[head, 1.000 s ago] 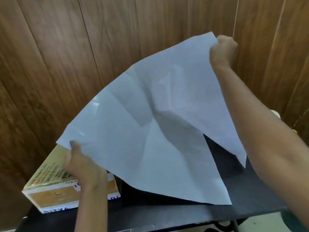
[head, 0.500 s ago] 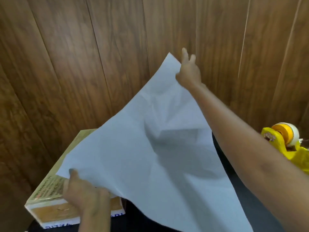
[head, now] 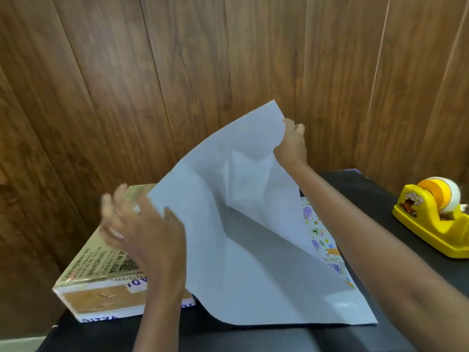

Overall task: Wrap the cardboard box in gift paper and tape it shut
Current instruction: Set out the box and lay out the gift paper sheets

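Observation:
The gift paper (head: 253, 255) is a large sheet with its white back up; a strip of its printed side (head: 321, 240) shows along the right. Its near part lies on the black table (head: 375, 194), and its far part is lifted. My right hand (head: 291, 146) pinches the raised far edge. My left hand (head: 144, 232) is blurred, its fingers spread over the box and its thumb lying across the paper's left edge. The cardboard box (head: 101, 270), flat and printed with taped ends, lies on the table's left end, partly under the hand and paper.
A yellow tape dispenser (head: 431, 219) with a roll of tape stands on the table at the right, apart from the paper. A brown wood-panel wall (head: 228, 59) rises right behind the table. The table's front edge runs close below the paper.
My right hand has brought the paper's far edge down and toward me. My left hand has gone from gripping the paper's corner to spread fingers. More of the sheet lies on the table.

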`<control>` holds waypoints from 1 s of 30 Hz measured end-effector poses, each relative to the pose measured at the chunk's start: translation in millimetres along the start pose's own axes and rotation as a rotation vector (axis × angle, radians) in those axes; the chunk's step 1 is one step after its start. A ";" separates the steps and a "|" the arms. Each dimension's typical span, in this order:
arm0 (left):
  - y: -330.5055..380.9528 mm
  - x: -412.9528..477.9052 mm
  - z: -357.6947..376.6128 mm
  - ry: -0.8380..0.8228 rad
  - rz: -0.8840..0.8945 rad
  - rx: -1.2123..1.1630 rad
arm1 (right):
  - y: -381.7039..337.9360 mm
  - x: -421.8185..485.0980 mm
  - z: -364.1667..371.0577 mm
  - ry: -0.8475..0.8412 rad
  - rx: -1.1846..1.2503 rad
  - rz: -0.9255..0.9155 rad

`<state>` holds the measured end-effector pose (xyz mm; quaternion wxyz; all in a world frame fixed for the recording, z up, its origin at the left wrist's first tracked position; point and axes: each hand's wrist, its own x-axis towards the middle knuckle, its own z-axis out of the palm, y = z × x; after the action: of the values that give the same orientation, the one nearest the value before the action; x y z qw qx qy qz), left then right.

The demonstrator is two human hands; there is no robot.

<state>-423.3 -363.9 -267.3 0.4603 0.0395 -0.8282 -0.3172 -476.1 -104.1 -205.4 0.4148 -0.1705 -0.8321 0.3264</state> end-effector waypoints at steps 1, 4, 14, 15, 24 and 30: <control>8.7 2.7 4.0 -0.015 0.101 0.050 | -2.3 2.3 -3.2 0.025 0.029 0.030; 34.4 22.6 29.2 -0.251 0.258 0.054 | -8.8 10.2 -11.2 0.083 0.055 -0.025; 85.6 135.2 127.2 -0.812 0.077 -0.447 | -37.5 26.4 -41.4 0.014 0.080 -0.403; 85.8 137.4 132.0 -0.830 0.071 -0.563 | -35.2 22.0 -43.8 0.050 0.039 -0.468; 75.9 169.3 185.0 -0.602 0.004 -0.335 | 63.9 -49.4 16.2 0.112 -0.451 -0.730; 59.3 165.1 218.3 -0.645 -0.073 -0.352 | 124.5 -57.8 40.7 -0.392 -0.505 -0.154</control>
<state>-676.5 -269.0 -194.0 0.1639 -0.1128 -0.8615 -0.4672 -472.6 -61.8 -342.0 0.2150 -0.1387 -0.9611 0.1041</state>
